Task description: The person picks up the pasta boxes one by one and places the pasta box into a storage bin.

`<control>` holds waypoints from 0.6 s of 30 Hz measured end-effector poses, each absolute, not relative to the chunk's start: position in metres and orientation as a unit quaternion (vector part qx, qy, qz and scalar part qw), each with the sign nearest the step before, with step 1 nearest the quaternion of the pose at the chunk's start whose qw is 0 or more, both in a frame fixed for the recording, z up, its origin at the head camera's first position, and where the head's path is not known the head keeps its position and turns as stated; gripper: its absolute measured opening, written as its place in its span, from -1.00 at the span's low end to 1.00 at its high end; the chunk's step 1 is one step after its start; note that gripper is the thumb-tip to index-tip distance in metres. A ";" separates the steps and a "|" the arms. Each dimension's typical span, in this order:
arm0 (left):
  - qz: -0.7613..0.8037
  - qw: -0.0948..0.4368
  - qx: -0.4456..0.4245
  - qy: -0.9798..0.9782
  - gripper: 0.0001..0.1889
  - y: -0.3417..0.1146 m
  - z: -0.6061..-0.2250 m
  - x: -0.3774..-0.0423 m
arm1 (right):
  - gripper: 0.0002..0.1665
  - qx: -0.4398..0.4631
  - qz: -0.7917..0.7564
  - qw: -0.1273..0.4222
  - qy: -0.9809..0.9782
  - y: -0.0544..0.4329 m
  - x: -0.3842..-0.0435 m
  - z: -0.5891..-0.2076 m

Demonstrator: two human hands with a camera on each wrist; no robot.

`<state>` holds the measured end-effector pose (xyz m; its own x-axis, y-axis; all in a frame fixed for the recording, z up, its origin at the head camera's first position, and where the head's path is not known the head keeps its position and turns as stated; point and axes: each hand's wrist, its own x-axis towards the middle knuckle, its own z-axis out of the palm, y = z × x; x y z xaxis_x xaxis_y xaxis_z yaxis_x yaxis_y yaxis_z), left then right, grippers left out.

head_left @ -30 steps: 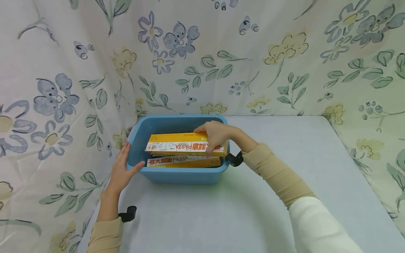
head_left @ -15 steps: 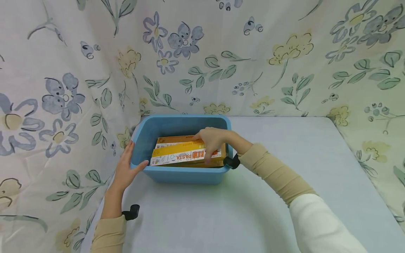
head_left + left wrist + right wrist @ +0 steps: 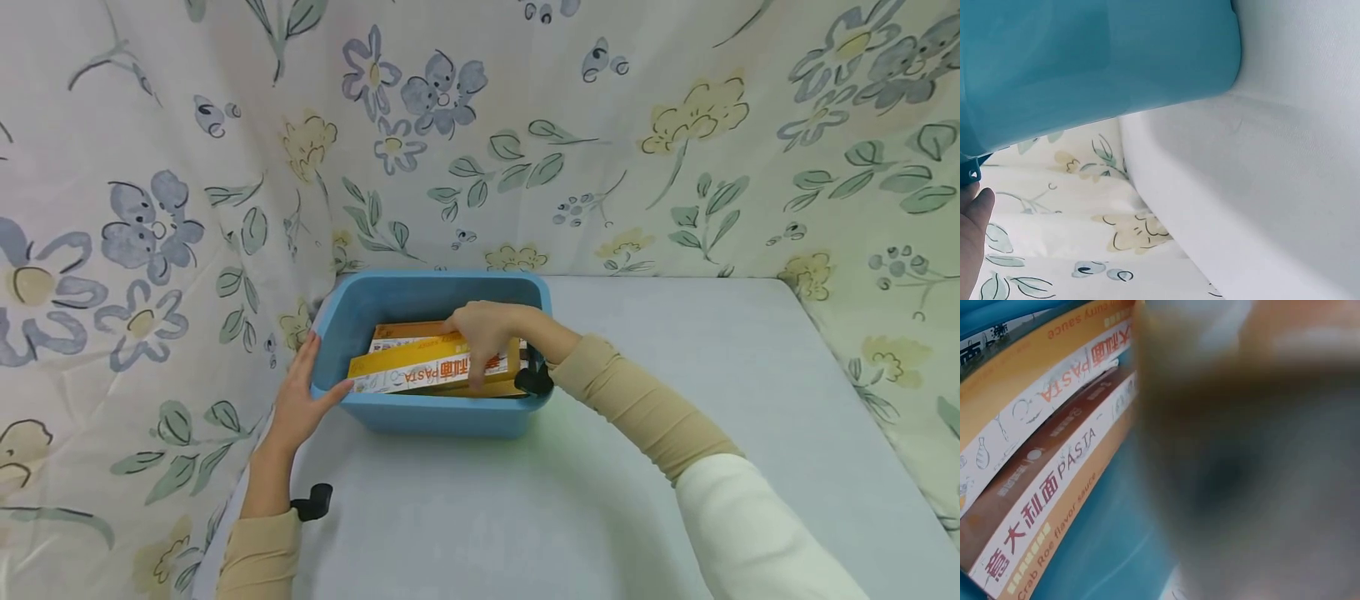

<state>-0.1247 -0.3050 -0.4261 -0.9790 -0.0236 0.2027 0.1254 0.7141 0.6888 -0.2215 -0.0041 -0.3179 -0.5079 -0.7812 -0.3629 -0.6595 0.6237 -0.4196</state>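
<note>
My right hand [image 3: 483, 333] is down in a blue plastic bin [image 3: 442, 417], gripping the right part of a yellow and white pasta box [image 3: 382, 363] with the thumb on its front and the fingers behind. The box lies slanted over other boxes, its left end by the bin's front left. In the right wrist view this curry sauce pasta box [image 3: 1041, 369] sits beside a brown Crab Roe flavor pasta box [image 3: 1029, 481]; a dark blur hides the right half. At the bin's left front corner, my left hand [image 3: 298, 404] rests on the rim with fingers extended.
Behind the held box, a brown-orange box [image 3: 401, 331] lies along the bin's back part. The bin stands on a white table [image 3: 637, 375] near its left edge. Flower-patterned cloth [image 3: 600, 150] hangs behind and at the left.
The right hand has brought the yellow pasta box forward and down, covering the front box and uncovering the brown-orange one behind, then shifted it left. The left hand stays at the rim.
</note>
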 end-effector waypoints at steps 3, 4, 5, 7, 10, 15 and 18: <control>-0.378 0.099 -0.029 -0.920 -0.05 -0.304 -0.427 -0.125 | 0.14 -0.419 -0.111 0.271 0.860 -0.007 -0.219 -0.319; -0.378 0.099 -0.030 -0.920 -0.05 -0.304 -0.427 -0.126 | 0.14 -0.419 -0.109 0.271 0.860 -0.008 -0.218 -0.320; -0.379 0.098 -0.029 -0.920 -0.05 -0.304 -0.426 -0.125 | 0.15 -0.417 -0.108 0.272 0.861 -0.008 -0.218 -0.320; -0.379 0.098 -0.028 -0.920 -0.05 -0.304 -0.426 -0.125 | 0.16 -0.416 -0.107 0.274 0.860 -0.009 -0.217 -0.320; -0.379 0.097 -0.026 -0.920 -0.05 -0.304 -0.426 -0.125 | 0.18 -0.409 -0.104 0.282 0.862 -0.008 -0.215 -0.320; -0.381 0.095 -0.027 -0.919 -0.05 -0.303 -0.425 -0.124 | 0.21 -0.400 -0.101 0.289 0.864 -0.006 -0.213 -0.323; -0.383 0.095 -0.025 -0.919 -0.05 -0.303 -0.424 -0.124 | 0.21 -0.395 -0.105 0.290 0.865 -0.006 -0.212 -0.324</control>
<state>-0.1241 -0.3031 -0.4242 -0.9806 -0.0265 0.1943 0.1192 0.7061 0.6980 -0.2123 -0.0058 -0.3239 -0.5197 -0.7449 -0.4184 -0.6230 0.6656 -0.4109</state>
